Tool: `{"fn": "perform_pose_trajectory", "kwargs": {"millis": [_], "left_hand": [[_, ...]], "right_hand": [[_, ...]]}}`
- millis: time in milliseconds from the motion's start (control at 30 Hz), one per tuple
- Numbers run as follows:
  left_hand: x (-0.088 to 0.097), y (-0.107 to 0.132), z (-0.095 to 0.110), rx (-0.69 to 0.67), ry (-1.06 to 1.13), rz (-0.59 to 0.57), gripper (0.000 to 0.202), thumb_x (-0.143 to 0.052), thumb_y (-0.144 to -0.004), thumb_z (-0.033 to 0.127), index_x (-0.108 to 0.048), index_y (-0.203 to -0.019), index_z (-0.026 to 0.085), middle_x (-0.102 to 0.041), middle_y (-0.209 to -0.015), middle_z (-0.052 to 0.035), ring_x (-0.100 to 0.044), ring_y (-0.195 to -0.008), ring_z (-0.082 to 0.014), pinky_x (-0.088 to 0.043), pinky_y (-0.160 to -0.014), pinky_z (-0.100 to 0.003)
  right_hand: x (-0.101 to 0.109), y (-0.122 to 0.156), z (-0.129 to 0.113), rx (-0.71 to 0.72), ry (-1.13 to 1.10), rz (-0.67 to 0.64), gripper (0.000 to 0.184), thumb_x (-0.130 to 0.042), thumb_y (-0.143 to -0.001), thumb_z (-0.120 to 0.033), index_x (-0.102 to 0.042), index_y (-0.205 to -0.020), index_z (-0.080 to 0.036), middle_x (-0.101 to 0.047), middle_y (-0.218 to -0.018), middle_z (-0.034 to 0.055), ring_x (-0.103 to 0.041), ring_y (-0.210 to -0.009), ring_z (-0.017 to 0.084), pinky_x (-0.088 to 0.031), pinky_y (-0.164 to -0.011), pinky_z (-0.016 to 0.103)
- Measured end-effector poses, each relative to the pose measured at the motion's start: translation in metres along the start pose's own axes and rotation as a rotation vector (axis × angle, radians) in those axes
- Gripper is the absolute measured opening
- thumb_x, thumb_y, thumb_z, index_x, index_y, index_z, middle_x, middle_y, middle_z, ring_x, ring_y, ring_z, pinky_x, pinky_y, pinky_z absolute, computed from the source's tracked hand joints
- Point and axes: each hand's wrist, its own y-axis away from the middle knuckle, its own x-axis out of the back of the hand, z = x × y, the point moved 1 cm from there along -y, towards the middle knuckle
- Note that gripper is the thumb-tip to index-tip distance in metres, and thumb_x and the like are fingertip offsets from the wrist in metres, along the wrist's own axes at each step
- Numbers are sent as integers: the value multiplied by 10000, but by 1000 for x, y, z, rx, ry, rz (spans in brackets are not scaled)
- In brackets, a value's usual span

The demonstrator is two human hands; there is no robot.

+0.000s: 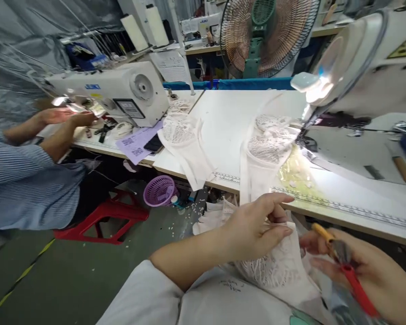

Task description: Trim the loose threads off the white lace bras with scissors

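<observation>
My left hand (257,228) pinches a piece of white lace fabric (280,268) that lies over my lap, just below the table edge. My right hand (362,271) is closed on small thread snips (345,262) with a red and yellow handle, their tip close to the lace. More white lace pieces (269,144) hang from the table top under my sewing machine (368,67), whose lamp lights the needle area.
A co-worker in a striped shirt (27,180) sits at the left, hands at another white sewing machine (122,92). Lace pieces (186,144), purple paper (138,142), a red stool (101,216), a purple basket (159,190) and a fan (267,34) are around.
</observation>
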Motion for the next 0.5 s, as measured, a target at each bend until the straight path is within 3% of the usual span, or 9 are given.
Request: {"fn": "perform_pose_trajectory", "kwargs": {"millis": [67,133,233,333,500], "left_hand": [[-8,-6,-1,10,-26,-50,411,-504,-848,179,-401,-1245,162,-519,-788,-11,-513,-711,-122,-469,-678,-250],[-13,-12,-2,47,-26,-95,415,-501,-848,185,-390,-1247,161,-515,-771,-5,-517,-702,-125,-466,-670,-252],[-18,-16,-3,75,-20,-129,417,-513,-839,198,-395,-1236,152,-532,-765,-6,-526,-694,-130,-467,-667,-257],[-19,-16,-6,92,-62,-90,371,-536,-828,233,-450,-1178,144,-576,-789,-27,-545,-701,-143,-471,-659,-266],[-23,-14,-11,173,-113,-25,198,-606,-782,345,-588,-882,175,-626,-786,-38,-566,-695,-157,-448,-622,-258]], "right_hand": [[7,-3,-10,80,-69,174,203,-689,-747,-454,-628,-771,-262,-675,-881,54,-644,-842,274,-575,-701,335],[10,-7,-18,191,-103,253,242,-701,-758,-398,-543,-666,-239,-649,-854,46,-630,-837,238,-568,-696,308],[8,-12,-27,257,-142,205,250,-705,-776,-339,-503,-671,-235,-593,-780,10,-606,-748,177,-547,-626,251],[3,-16,-32,274,-169,246,205,-664,-816,-330,-506,-724,-237,-549,-771,-1,-570,-711,149,-517,-595,227],[-3,-21,-39,340,-147,328,233,-645,-829,-323,-474,-699,-234,-535,-707,-20,-548,-643,129,-501,-607,220]]}}
